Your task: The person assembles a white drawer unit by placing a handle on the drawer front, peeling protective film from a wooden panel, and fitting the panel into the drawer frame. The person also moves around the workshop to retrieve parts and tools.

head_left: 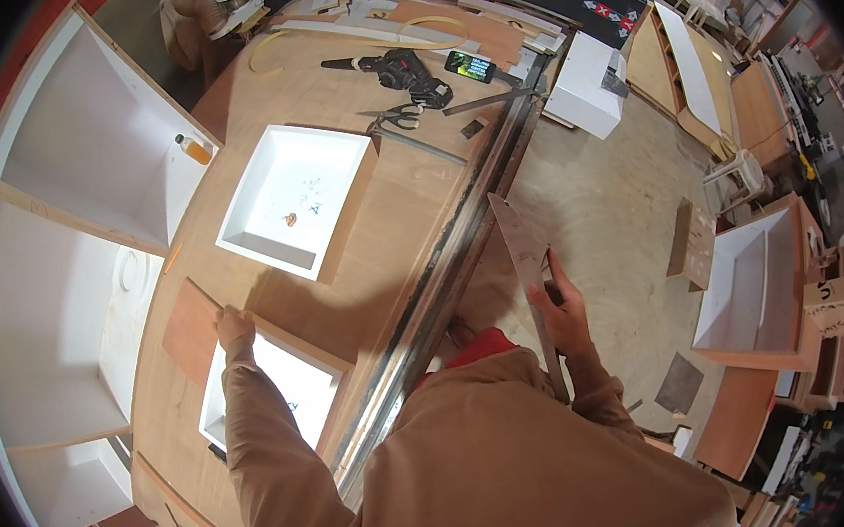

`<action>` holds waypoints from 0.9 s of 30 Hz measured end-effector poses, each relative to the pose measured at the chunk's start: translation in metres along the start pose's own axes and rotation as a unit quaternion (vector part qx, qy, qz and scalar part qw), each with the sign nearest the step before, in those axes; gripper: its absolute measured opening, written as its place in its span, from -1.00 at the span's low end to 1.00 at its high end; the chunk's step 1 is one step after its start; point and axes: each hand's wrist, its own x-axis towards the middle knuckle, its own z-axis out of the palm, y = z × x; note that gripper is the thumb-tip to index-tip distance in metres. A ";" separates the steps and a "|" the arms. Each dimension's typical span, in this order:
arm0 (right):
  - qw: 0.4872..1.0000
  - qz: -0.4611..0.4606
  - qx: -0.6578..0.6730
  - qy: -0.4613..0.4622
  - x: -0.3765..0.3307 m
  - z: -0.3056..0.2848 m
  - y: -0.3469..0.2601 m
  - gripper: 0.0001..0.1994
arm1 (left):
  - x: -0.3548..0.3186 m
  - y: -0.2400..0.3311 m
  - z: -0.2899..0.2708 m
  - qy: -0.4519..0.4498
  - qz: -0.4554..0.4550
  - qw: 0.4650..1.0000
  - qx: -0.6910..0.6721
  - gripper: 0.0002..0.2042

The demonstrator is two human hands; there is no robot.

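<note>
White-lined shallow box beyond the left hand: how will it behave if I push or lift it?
The white-lined box would likely slide rather than tip, since it lies flat and is wide for its low walls. It should feel fairly stiff, judging by its straight sides. Tilting might shift the small brown clump inside, which looks loose.

Large white open-fronted cabinet (pixel 46 326) left of long light-brown wooden workbench (pixel 406 200). Pale, stained beige floor (pixel 606 182) right, small white stool (pixel 741 171) beyond. Bright light, shadows on bench.
</note>
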 end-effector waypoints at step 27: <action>0.903 0.135 0.398 -0.091 0.036 0.015 -0.018 -0.45 | -0.010 0.030 0.026 -0.110 -0.073 0.987 0.090 -0.58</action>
